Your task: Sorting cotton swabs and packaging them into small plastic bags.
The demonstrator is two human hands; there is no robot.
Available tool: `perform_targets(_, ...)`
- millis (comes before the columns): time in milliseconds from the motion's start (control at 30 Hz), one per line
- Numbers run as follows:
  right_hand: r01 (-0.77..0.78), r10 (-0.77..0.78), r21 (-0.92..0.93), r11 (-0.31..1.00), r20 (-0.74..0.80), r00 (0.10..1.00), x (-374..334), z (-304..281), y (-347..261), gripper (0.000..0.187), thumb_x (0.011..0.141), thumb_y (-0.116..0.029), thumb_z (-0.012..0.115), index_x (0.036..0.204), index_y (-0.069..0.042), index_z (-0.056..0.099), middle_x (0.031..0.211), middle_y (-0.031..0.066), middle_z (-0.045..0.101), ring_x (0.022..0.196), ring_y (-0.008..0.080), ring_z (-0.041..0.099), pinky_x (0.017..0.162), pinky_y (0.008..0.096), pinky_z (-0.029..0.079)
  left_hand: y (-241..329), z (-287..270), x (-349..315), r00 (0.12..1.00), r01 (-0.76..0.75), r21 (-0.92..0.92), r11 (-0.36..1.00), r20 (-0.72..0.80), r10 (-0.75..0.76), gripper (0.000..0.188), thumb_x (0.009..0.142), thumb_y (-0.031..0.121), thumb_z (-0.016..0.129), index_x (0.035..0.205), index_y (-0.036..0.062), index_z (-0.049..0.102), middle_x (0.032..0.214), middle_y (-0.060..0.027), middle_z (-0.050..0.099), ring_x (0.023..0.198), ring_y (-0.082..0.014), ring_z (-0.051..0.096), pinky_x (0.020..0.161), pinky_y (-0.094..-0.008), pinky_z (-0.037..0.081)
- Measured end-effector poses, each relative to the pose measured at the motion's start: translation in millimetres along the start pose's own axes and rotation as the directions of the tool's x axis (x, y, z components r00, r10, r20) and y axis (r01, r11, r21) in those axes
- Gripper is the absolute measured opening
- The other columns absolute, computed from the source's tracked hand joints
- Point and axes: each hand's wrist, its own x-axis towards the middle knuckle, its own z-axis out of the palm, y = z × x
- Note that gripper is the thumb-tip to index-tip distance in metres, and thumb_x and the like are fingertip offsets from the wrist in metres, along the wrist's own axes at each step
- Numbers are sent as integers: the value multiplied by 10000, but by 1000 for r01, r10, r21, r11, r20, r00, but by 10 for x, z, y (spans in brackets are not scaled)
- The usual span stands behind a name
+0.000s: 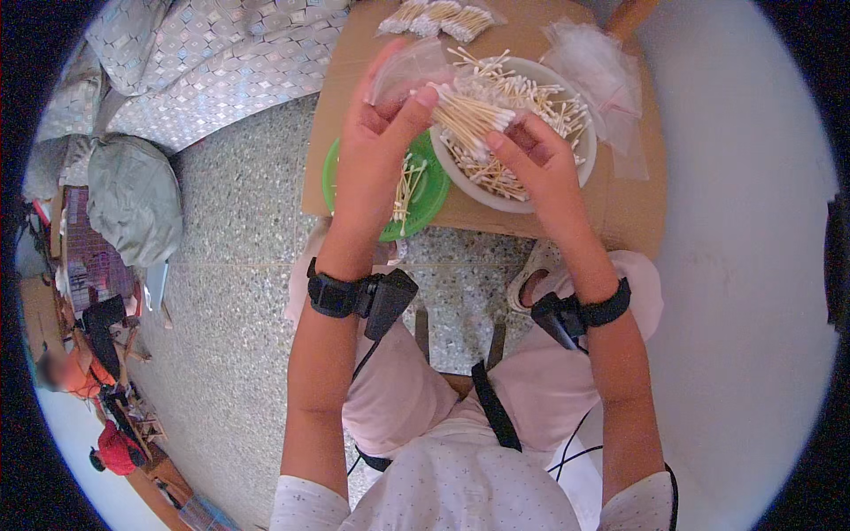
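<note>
A bundle of cotton swabs (469, 115) lies between my two hands, above a white bowl (469, 189) heaped with loose swabs. My left hand (382, 124) is closed on a small clear plastic bag (409, 73), its thumb at the bundle's left end. With thumb and fingers, my right hand (542, 159) grips the bundle's right end. Whether the left ends of the swabs are inside the bag cannot be made out. Below my left hand, a green plate (432, 196) carries several loose swabs and is partly covered by my wrist.
Filled bags of swabs (436, 18) lie at the far edge of the cardboard-covered table (620, 199). A pile of clear bags (600, 73) sits right of the bowl, near the wall (744, 221). Patterned cloth (221, 62) hangs at left; other people appear at the far lower left.
</note>
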Motion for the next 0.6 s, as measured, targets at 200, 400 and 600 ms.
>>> perform_targets(200,37,-39,112,993,14,999,-30,57,-16,269,866,-132,655,1088,2,582,1015,57,647,897,123,613,779,242,501,-96,-24,9,991,-131,139,982,25,129,599,880,59,599,1409,72,316,1190,-152,591,1038,-198,594,893,-311,496)
perform_targets(400,10,-10,15,1000,1,1000,-16,25,38,258,861,-139,662,1069,-4,594,967,48,648,861,111,604,750,249,496,-67,0,-15,989,-137,190,972,73,125,584,860,26,596,1390,63,354,1233,-143,560,1112,-212,553,959,-318,444)
perform_targets(600,80,-86,-83,993,-69,994,-32,36,39,208,852,-143,671,999,-7,613,866,19,636,778,88,574,683,240,476,-23,56,-35,989,-127,207,970,101,108,545,841,7,592,1353,37,405,1291,-105,521,1178,-210,506,1014,-332,390)
